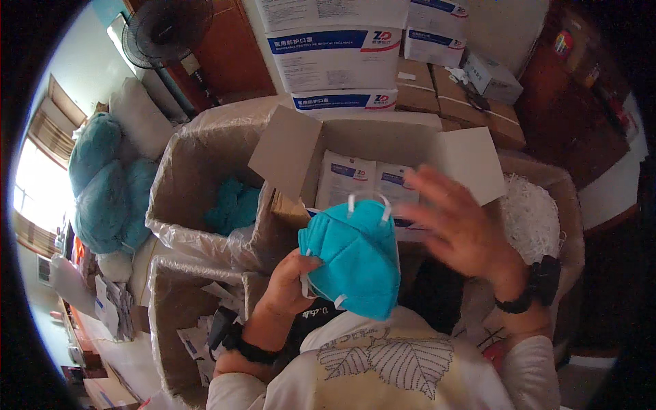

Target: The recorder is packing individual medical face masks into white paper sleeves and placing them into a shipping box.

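Observation:
My left hand [290, 281] grips a teal face mask [361, 263] at its left edge, thumb on top. The mask looks like a small stack with white ear loops sticking out at top and bottom. To the right of it, my right hand [459, 222] is raised with fingers spread and slightly blurred, holding nothing. Just beyond both hands stands an open white carton [383, 131] with flaps out, and flat white and blue packets [348, 179] stand inside it. Each wrist wears a black band.
On the left is a plastic-lined box [198, 154] with teal masks [234, 205] in it. Nearer is another lined box [167, 294] with loose packets. White straps fill a box [529, 215] on the right. Cartons [335, 51] are stacked behind; teal bags [102, 205] stand far left.

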Action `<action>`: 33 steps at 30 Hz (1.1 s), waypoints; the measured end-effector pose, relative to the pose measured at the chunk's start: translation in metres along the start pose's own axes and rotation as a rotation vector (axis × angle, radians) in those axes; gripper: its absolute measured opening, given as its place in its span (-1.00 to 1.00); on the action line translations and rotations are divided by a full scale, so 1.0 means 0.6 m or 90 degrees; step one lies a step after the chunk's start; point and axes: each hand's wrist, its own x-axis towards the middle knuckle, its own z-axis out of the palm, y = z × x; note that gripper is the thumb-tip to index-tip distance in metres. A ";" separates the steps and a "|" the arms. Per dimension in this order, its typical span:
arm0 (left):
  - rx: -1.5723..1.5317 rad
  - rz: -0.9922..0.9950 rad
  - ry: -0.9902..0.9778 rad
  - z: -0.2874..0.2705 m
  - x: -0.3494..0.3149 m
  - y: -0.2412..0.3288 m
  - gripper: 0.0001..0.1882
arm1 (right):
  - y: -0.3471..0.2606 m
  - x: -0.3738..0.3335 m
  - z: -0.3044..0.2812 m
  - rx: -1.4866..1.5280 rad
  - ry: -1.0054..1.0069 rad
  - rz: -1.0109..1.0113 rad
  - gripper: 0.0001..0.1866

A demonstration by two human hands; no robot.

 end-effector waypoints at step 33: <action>0.283 0.327 0.144 0.008 -0.008 -0.072 -0.57 | -0.068 0.026 0.073 0.189 0.011 0.083 -0.46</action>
